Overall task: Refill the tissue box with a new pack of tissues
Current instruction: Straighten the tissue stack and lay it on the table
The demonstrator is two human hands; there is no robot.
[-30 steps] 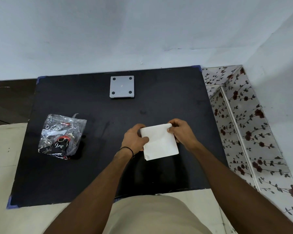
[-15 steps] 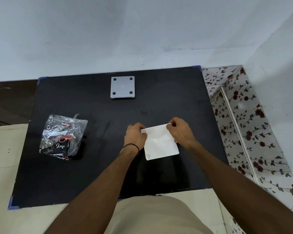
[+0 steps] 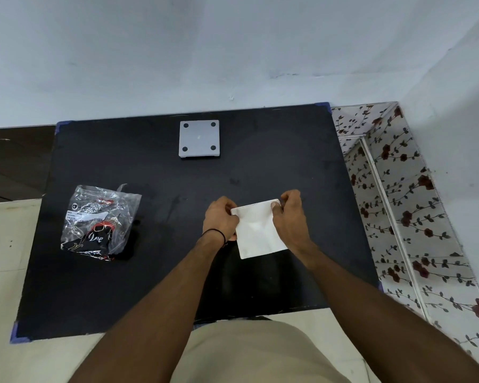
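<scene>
Both hands, left (image 3: 220, 218) and right (image 3: 289, 217), grip clamped on the tissues (image 3: 257, 230), hold its top corners over the counter (image 3: 155, 286). Judged step: squaring the stack. Next, carry it to the box (image 3: 199, 138) at 12 o'clock; wrapper (image 3: 100, 221) lies at 9.

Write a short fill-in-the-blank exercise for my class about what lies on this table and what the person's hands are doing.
1. Both hands hold a white stack of tissues above the ____ table.
2. A band circles the wrist of the ____ hand, not the right hand.
3. The crumpled plastic wrapper lies on the person's ____ side.
4. The grey square plate has ____ dark dots.

Missing words: black; left; left; four
</scene>
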